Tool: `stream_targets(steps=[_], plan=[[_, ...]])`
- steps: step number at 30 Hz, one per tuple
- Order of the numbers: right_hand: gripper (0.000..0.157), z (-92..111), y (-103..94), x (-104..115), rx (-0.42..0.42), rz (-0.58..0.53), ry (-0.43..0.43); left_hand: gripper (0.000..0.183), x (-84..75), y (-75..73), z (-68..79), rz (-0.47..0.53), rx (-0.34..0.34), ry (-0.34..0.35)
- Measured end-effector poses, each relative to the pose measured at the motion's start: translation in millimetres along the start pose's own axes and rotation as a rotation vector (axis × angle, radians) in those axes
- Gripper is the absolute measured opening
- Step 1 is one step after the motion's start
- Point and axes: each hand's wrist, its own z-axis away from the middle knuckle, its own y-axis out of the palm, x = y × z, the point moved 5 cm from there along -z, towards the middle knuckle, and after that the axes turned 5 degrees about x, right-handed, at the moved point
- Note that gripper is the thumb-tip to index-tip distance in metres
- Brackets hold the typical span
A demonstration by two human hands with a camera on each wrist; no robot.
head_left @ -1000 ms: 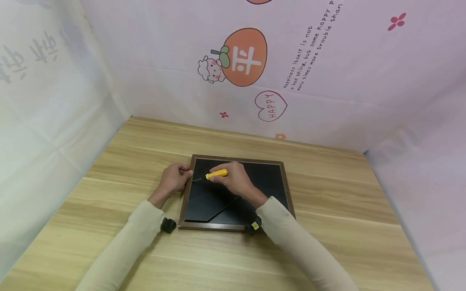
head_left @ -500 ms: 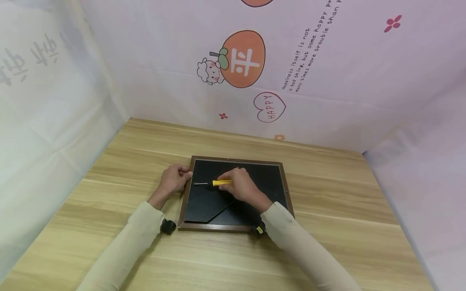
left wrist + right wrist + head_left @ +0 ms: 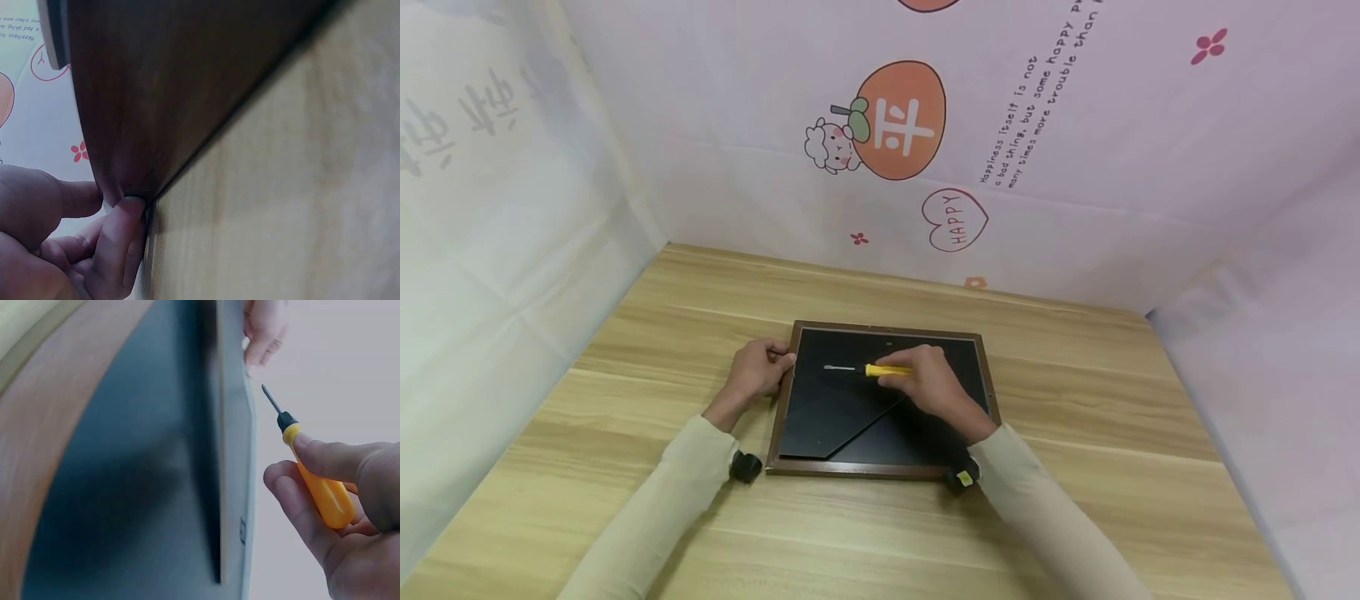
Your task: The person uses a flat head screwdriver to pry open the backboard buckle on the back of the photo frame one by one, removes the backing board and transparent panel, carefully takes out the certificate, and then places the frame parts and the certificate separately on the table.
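A brown picture frame point(image 3: 887, 471) lies face down, its black backing board point(image 3: 940, 350) upward. Hinged on the back is a black stand flap point(image 3: 827, 425) with a slanted lower edge. My left hand point(image 3: 760, 367) grips the frame's left side; in the left wrist view the thumb is at the upper edge and a fingertip point(image 3: 128, 209) low on the brown side. In my right hand point(image 3: 932, 383), thumb and fingers hold a yellow-handled screwdriver point(image 3: 887, 370) above the board. Its thin metal tip points left, apart from the rim. The right wrist view shows the screwdriver point(image 3: 328, 494) pinched near its collar.
The frame rests on a wood-grain table point(image 3: 1075, 400). Printed white cloth point(image 3: 737, 167) hangs behind the table, with more cloth along the left and right sides. Both wrists carry a black camera, the left camera point(image 3: 747, 467) beside the frame's near-left corner.
The right hand has moved right with the screwdriver, whose tip has come away from the frame's left rim to over the board. The left hand has stayed in place.
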Motion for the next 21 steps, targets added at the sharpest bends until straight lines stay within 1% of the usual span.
stream_targets(steps=[4, 6, 9, 14, 16, 21], plan=[[0.026, 11, -17.4, -10, -0.063, 0.012, 0.002, 0.03, 1.0, 0.0, 0.1, 0.0, 0.001, 0.01], [0.026, 18, -27.0, -16, -0.093, 0.006, 0.0, 0.03, 1.8, 0.0, -0.1, -0.001, 0.0, 0.011], [0.026, 30, -41.1, -29, -0.138, -0.012, 0.018, 0.03, 2.0, 0.6, -0.9, -0.001, 0.002, 0.014], [0.028, 53, -58.7, -57, -0.179, -0.079, 0.117, 0.031, 3.0, 0.5, -2.1, -0.001, 0.005, 0.004], [0.029, 61, -63.1, -69, -0.196, -0.087, 0.144, 0.031, 3.4, 0.2, -2.0, -0.001, 0.006, 0.002], [0.031, 80, -70.5, -97, -0.254, -0.061, 0.197, 0.031, 2.5, -0.6, -0.7, -0.006, 0.007, 0.01]])
